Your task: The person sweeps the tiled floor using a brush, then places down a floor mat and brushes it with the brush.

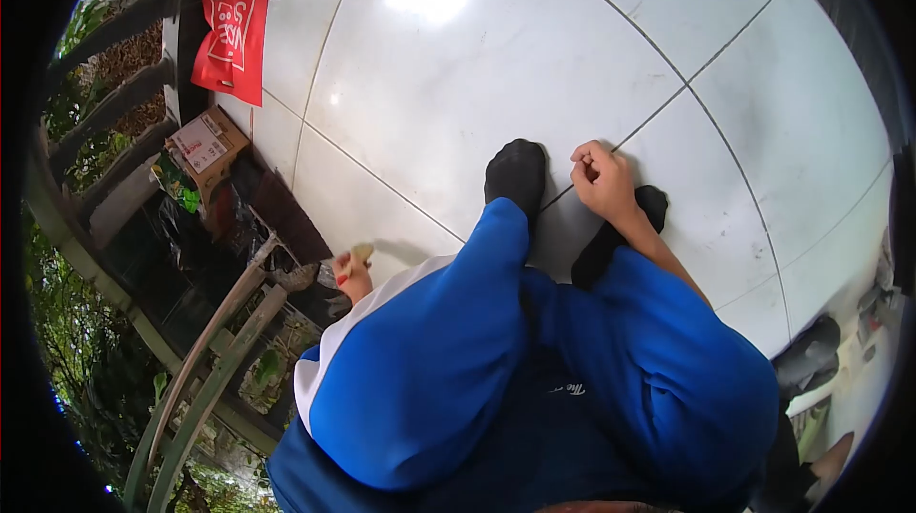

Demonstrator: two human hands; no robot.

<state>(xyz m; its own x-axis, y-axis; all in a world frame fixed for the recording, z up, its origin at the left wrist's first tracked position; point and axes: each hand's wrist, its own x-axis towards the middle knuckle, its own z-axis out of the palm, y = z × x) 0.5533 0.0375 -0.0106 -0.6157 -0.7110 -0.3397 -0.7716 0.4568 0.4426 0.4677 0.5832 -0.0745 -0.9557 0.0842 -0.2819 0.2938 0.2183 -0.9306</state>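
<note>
My left hand (354, 284) is low beside my left knee, at the left of the head view. Its fingers are closed around a small beige object (361, 254) whose kind I cannot make out. A bit of red shows at the hand's side. In front of my right foot (652, 206), my right hand (603, 185) hangs above the tiles with its fingers curled in; I see nothing in them. Both feet wear black socks, and the left foot (516, 172) rests on the floor. Blue trousers (420, 370) cover my bent legs.
White floor tiles (477, 64) spread ahead. A red bag (234, 31) with white print lies at the upper left, near a cardboard box (205, 146). A railing (119, 112) with plants behind it runs along the left. Dark items (811, 355) sit at the lower right.
</note>
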